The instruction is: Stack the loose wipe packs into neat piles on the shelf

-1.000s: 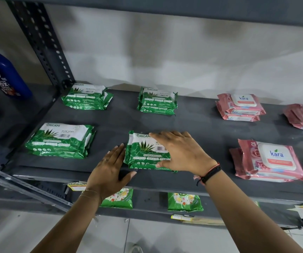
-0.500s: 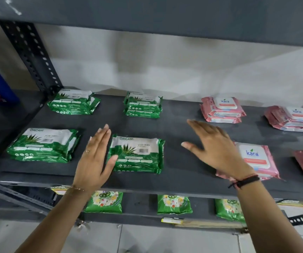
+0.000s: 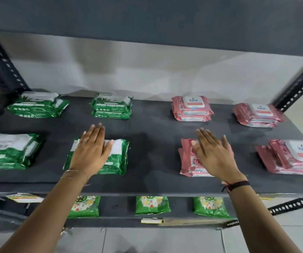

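On the dark shelf (image 3: 154,136) lie piles of wipe packs, green on the left half and pink on the right half. My left hand (image 3: 90,152) rests flat, palm down, on the front-middle green pile (image 3: 118,157), thumb on its white label. My right hand (image 3: 213,154) lies flat with fingers stretched over the front pink pile (image 3: 188,159); I cannot tell if it presses on it. Neither hand grips a pack. More green piles sit at front left (image 3: 6,152), back left (image 3: 37,106) and back middle (image 3: 111,106).
Pink piles lie at the back (image 3: 191,108), back right (image 3: 257,115) and front right (image 3: 289,157). The shelf above (image 3: 147,21) hangs low overhead. Perforated uprights (image 3: 297,84) stand at both back corners. Green floral packs (image 3: 151,205) stand on the lower shelf.
My right hand left the green pile and moved right onto the front pink pile. My left hand slid from beside the green pile onto its top. The view shifted right.
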Demonstrator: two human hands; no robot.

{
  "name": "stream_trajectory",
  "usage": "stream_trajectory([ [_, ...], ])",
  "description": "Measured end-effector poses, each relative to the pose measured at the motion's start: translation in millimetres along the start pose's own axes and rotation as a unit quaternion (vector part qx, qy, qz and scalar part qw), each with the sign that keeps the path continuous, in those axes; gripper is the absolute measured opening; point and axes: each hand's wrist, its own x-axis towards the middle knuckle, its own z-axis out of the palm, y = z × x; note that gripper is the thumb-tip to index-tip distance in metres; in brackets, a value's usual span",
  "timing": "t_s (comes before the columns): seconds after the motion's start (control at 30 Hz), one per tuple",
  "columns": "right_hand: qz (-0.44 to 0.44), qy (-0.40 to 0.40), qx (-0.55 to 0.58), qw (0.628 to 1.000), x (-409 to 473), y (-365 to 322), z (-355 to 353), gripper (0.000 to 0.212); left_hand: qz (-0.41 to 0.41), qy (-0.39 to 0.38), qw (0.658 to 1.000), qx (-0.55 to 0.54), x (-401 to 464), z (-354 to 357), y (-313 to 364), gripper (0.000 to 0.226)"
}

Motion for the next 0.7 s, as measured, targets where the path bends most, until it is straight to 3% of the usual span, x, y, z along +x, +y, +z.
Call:
stream_trajectory([
  [0.1,0.000,0.003,-0.009,1.000,-1,-2,5,0.051,0.003,-0.003,1.000,0.007,-2,6,0,0.084],
  [0.43,-0.005,-0.013,-0.008,1.000,-2,-3,6,0.051,0.002,-0.026,1.000,0.017,-2,5,-1,0.085],
  [0.6,-0.018,-0.014,0.005,1.000,-7,-3,-1,0.055,-0.025,-0.070,0.997,0.008,2,-1,0,0.057],
  [0.7,-0.037,0.020,0.016,0.999,-15,-6,-9,0.054,-0.009,-0.028,1.000,-0.001,-4,-11,11,0.057],
])
